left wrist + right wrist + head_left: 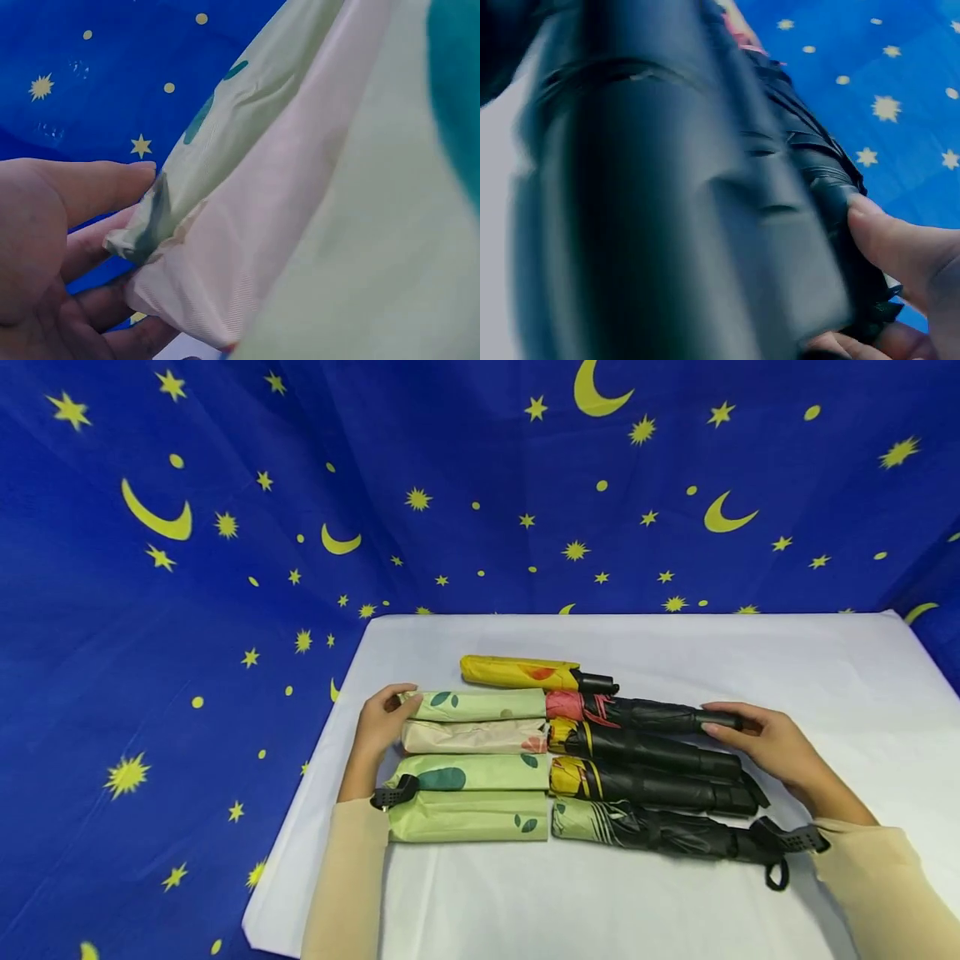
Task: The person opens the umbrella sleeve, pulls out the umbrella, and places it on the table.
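Observation:
At the left end of the back row, my left hand (382, 724) holds the tip of a light green leaf-print fabric sleeve (480, 704) between thumb and fingers. A cream sleeve (247, 225) lies right beside it, near those fingers in the left wrist view. On the right, my right hand (776, 747) grips the handle end of a folded black umbrella (652, 714) with a red-pink tip. Its thumb (885, 232) presses the near side, while the other fingers are partly hidden. That umbrella's coloured tip meets the green sleeve's right end.
Two more light green sleeves (480, 817) lie in front, level with several folded black umbrellas (660, 785) with yellow or green tips. Behind the rows is a yellow folded umbrella (517, 671). A blue star-patterned cloth (465, 460) hangs behind the white table (712, 652).

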{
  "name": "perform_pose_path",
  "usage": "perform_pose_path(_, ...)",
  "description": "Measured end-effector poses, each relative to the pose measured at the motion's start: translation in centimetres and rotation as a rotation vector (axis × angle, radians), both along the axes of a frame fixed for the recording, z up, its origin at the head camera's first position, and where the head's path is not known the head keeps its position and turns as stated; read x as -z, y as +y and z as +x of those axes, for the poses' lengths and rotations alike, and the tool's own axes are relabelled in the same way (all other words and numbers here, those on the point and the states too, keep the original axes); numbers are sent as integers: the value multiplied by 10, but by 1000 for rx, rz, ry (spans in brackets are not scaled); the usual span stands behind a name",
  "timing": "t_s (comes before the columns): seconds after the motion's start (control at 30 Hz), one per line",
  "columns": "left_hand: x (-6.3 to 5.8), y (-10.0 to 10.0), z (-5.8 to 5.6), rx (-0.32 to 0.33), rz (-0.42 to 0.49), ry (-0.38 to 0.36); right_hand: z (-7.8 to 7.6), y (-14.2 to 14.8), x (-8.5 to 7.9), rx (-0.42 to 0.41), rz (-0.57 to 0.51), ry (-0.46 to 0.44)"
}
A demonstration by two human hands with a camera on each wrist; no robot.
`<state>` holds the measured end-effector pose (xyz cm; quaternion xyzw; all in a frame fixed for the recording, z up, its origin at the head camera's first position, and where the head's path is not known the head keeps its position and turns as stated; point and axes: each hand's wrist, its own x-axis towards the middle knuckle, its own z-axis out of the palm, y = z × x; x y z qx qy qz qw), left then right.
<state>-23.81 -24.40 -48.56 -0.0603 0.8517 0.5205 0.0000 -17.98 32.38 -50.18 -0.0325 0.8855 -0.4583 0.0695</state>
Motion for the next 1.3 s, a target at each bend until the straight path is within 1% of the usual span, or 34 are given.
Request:
perform_pose_path(0.03, -1, 0, 0, 5, -17, 1, 1, 0, 0, -2, 52, 12)
perform_pose_path(0.1, -3, 0, 2, 19, -50, 6, 3, 0, -1, -23, 150, 65)
perform_pose_path(0.17, -6, 0, 4, 24, -102, 27, 4, 0, -4, -64, 252, 161)
perform_pose_path(0.23, -11, 2, 4, 24, -150, 60, 2, -2, -10, -119, 355, 233)
perform_pose_path(0.3, -19, 5, 2, 27, -195, 100, -3, -5, -21, -194, 449, 252)
perform_pose_path(0.37, -27, 11, -5, 51, -229, 137, -8, -9, -37, -243, 528, 214)
perform_pose_path(0.4, -32, 16, -9, 75, -239, 148, -11, -12, -46, -253, 576, 190)
perform_pose_path(0.47, -40, 28, -20, 138, -272, 162, -17, -21, -65, -246, 682, 157)
perform_pose_path(0.53, -46, 44, -31, 213, -305, 148, -22, -32, -83, -214, 773, 143)
perform_pose_path(0.6, -50, 59, -42, 293, -355, 121, -29, -47, -94, -197, 830, 186)
perform_pose_path(0.67, -51, 73, -53, 353, -405, 83, -40, -63, -97, -206, 821, 261)
perform_pose_path(0.73, -49, 82, -63, 384, -440, 20, -54, -78, -90, -241, 785, 324)
perform_pose_path(0.77, -47, 85, -68, 393, -445, -19, -62, -86, -84, -265, 762, 338)
perform_pose_path(0.83, -44, 89, -75, 392, -435, -105, -77, -98, -69, -304, 698, 291)
perform_pose_path(0.9, -42, 92, -80, 391, -419, -171, -89, -109, -54, -329, 643, 196)
perform_pose_path(0.93, -41, 93, -82, 394, -407, -192, -94, -113, -48, -334, 613, 156)
perform_pose_path(1.0, -40, 95, -85, 397, -380, -216, -103, -121, -37, -331, 554, 94)
perform_pose_path(1.07, -39, 96, -88, 400, -356, -229, -109, -127, -29, -327, 498, 70)
perform_pose_path(1.13, -37, 94, -89, 382, -323, -246, -114, -133, -22, -316, 452, 67)
perform_pose_path(1.2, -36, 90, -91, 347, -270, -259, -117, -138, -17, -305, 410, 72)
perform_pose_path(1.27, -35, 86, -93, 311, -199, -257, -117, -138, -15, -288, 388, 99)
perform_pose_path(1.3, -35, 84, -94, 293, -162, -241, -116, -136, -15, -277, 372, 120)
